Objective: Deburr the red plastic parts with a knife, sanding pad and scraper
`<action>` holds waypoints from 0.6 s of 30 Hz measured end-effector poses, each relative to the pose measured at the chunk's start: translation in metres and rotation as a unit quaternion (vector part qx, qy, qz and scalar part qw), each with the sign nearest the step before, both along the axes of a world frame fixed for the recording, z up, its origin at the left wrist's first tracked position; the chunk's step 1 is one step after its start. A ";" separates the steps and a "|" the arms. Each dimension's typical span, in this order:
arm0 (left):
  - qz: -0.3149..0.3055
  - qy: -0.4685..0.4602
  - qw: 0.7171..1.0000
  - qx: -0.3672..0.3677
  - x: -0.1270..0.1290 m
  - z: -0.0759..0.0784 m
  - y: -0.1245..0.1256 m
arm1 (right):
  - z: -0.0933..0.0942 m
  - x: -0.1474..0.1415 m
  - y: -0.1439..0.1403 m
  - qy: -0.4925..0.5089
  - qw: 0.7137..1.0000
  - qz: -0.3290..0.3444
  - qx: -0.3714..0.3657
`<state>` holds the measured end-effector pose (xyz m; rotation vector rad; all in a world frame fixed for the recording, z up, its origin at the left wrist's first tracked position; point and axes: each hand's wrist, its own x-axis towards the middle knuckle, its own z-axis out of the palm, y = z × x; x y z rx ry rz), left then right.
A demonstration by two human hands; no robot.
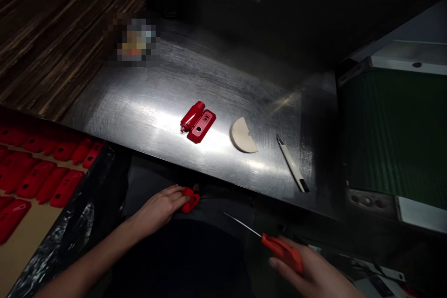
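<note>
Stretching across the middle, a scratched metal tabletop [157,98] carries three small things. Beyond its right edge lies a green belt-like surface [394,121]; off its near left corner sit rows of red plastic cases [37,181]. Both hands are on the person's side of the near edge: the right hand [307,265] grasps an orange-handled tool [282,252], its slim, straight metal shaft tapering leftward; the left hand [171,202], low over the lap, grips a red plastic piece with its fingers. On the tabletop, a white-bodied, black-ended craft knife [291,164] slants near the near right corner. Farther left, back from the near edge, lies a glossy red case [198,122], a cylinder beside a flat, clipped-corner panel with a dark round spot. Between them rests a beige half-disc [242,136], its straight side notched. Smallest, the red plastic piece [190,200] looks bright and matte, with rounded edges and an opening, partly covered by fingers.
</note>
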<state>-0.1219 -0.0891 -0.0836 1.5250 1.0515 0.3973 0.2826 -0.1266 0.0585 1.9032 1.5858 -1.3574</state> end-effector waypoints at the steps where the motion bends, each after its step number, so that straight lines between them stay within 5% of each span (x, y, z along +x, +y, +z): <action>1: -0.041 -0.001 0.999 0.016 -0.005 0.003 0.004 | 0.002 0.001 0.010 0.003 1.000 0.011 -0.003; 5: -0.146 -0.009 0.988 0.052 -0.017 0.015 0.020 | 0.009 -0.014 0.057 0.025 0.996 0.083 -0.021; 8: -0.146 -0.018 0.988 0.052 -0.025 0.020 0.023 | 0.010 -0.031 0.079 0.073 0.991 0.106 -0.033; 12: 0.037 0.010 0.999 0.003 -0.032 0.016 0.013 | 0.001 -0.037 0.062 0.104 0.992 0.060 -0.033; 15: 0.187 0.012 0.978 -0.088 -0.022 0.011 0.002 | -0.022 -0.028 0.025 0.164 0.986 -0.007 -0.012; 18: 0.205 -0.039 0.959 -0.193 0.002 0.012 -0.003 | -0.051 -0.006 -0.020 0.155 0.963 -0.177 0.129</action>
